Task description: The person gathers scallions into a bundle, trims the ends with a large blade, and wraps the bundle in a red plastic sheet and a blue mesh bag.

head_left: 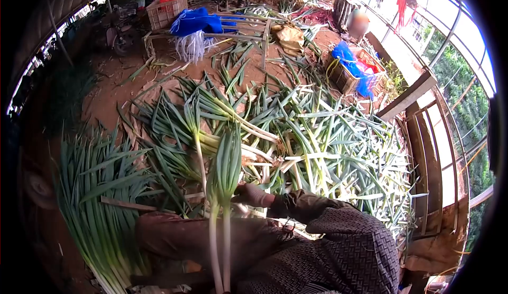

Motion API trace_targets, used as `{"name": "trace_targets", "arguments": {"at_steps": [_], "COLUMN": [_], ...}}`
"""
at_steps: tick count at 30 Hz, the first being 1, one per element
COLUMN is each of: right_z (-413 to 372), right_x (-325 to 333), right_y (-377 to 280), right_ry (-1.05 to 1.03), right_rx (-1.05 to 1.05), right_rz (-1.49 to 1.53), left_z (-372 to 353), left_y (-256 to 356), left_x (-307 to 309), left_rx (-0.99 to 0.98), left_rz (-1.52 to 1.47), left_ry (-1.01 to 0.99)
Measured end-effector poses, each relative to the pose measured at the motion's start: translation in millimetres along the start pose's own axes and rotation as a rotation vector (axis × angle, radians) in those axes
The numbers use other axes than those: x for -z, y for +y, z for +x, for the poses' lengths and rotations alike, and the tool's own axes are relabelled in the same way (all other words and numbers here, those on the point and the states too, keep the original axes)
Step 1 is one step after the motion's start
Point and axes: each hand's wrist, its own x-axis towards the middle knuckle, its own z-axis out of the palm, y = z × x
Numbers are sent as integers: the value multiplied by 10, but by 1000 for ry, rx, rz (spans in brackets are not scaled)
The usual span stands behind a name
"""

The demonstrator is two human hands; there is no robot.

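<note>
Two long green onions (224, 175) stand upright in front of me, their leaves fanned at the top and their pale stalks running down past the lower edge. My right hand (251, 194), in a glove, comes in from the right with its fingers closed at the base of their leaves. The fingertips are partly hidden there. My left hand is out of view. On the left lies a large bundle of green onions (103, 204). Ahead, several more onions with roots (259, 130) rest on a heap of loose leaves (344, 156).
A crate with blue netting (346, 74) stands at the far right, beside a wooden frame (410, 98). At the back, a wooden rack (254, 29) carries blue cloth (198, 21), near another crate (166, 12). Someone's blurred head (358, 23) appears at the back right.
</note>
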Motion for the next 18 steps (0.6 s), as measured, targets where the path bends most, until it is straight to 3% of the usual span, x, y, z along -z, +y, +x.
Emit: {"name": "trace_targets", "arguments": {"at_steps": [1, 2, 4, 7, 10, 11, 13, 14, 15, 16, 18], "right_z": [-123, -391, -252, 95, 664, 706, 895, 797, 945, 932, 1238], "right_x": [75, 280, 242, 30, -283, -323, -410, -318, -286, -269, -382], "right_y": [-80, -545, -500, -505, -344, -316, -157, -179, -99, -84, 258], "right_ry": [161, 234, 411, 344, 260, 100, 19, -63, -86, -52, -142], "right_rx": [17, 94, 545, 882, 1093, 1063, 1142, 973, 1142, 1154, 926], "right_rz": [-89, -463, -844, -835, -842, -719, -525, -284, -338, -477, -374], "left_z": [-20, -63, -100, -89, -77, -83, -109, -144, -137, -117, -126], "left_y": [220, 369, 535, 633, 729, 727, 712, 723, 800, 890, 850], "left_x": [-64, -122, -174, -205, -194, -202, -164, -162, -146, -92, -46], "left_rx": [28, 56, 80, 90, 85, 80, 59, 43, 13, -28, -82], "left_rz": [3, 4, 11, 27, 50, 56, 75, 89, 124, 153, 103], "left_ry": [8, 19, 32, 54, 60, 66, 79, 92, 90, 70, 66]}}
